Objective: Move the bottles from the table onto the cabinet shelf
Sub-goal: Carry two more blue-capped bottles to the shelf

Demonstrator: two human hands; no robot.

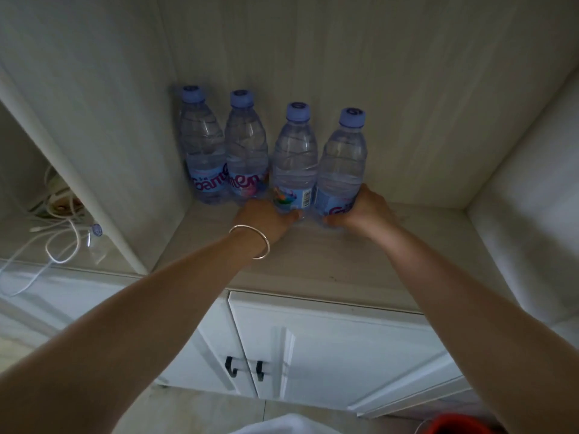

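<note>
Several clear water bottles with purple caps and blue labels stand upright in a row at the back of the cabinet shelf (313, 261). My left hand (263, 219), with a silver bangle on the wrist, grips the base of the third bottle (294, 164). My right hand (363, 211) grips the base of the rightmost bottle (343, 164). Those two bottles touch each other. The two left bottles (203, 151) (246, 151) stand free against the back corner.
Left of the divider, another compartment holds white cables (53, 233), a power strip and one more bottle (95, 242). White cabinet doors with black handles (246, 368) sit below the shelf. A red object (457, 426) is at the bottom right.
</note>
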